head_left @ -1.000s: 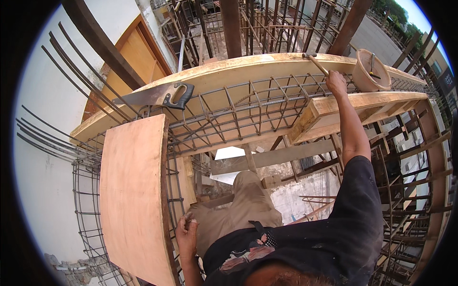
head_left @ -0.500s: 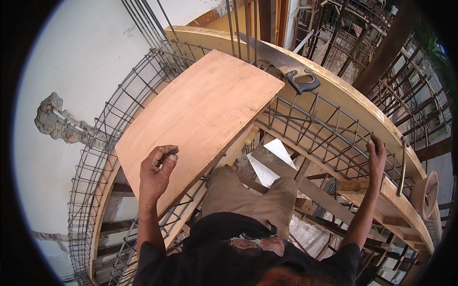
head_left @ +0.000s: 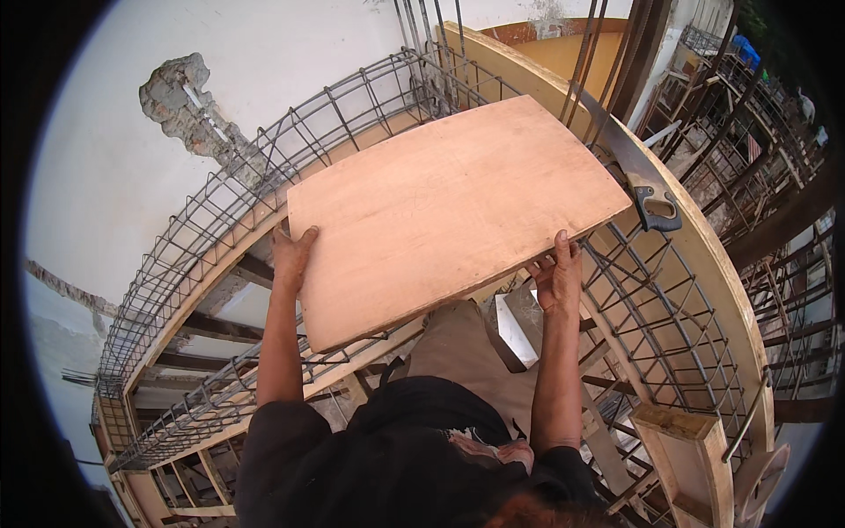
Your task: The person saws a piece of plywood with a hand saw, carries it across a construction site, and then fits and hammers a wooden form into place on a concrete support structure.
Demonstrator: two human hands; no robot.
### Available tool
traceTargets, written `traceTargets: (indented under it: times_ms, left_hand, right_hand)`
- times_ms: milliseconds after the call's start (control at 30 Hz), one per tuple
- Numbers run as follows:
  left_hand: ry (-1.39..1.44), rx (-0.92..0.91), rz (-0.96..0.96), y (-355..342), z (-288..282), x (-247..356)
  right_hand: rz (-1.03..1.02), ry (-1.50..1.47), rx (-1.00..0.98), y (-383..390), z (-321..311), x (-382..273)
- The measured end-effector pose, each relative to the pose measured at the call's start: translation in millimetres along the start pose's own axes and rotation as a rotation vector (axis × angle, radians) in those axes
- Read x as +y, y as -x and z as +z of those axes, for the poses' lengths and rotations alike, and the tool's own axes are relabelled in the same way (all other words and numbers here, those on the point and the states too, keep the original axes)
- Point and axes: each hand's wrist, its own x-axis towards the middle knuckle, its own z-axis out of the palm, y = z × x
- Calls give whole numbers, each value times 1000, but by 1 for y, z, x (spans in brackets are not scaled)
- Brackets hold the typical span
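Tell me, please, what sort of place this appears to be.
Most likely a building site: a steel rebar cage runs along the wall, a handsaw lies by a curved wooden board, and the left hand and right hand hold a plywood-like panel.

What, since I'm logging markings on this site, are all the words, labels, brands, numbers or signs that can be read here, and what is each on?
No text can be read in this view.
Wooden panel: faint marks on its face, too unclear to call writing.
Handsaw: any lettering is too small to make out.
Black shirt: a coloured print, no readable words.
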Motion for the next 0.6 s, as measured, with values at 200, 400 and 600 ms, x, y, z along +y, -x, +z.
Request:
traceTargets:
  times_ms: [200, 400, 600]
  left_hand:
    - [593, -300, -300, 27, -20, 7]
    - [776, -413, -468, 60, -21, -20]
    - [1110, -622, -639, 58, -23, -3]
  right_hand:
    - [-27, -202, -8, -18, 16, 24]
    - [-34, -221, -1, -13, 28, 28]
    - [-41, -193, -46, -19, 18, 28]
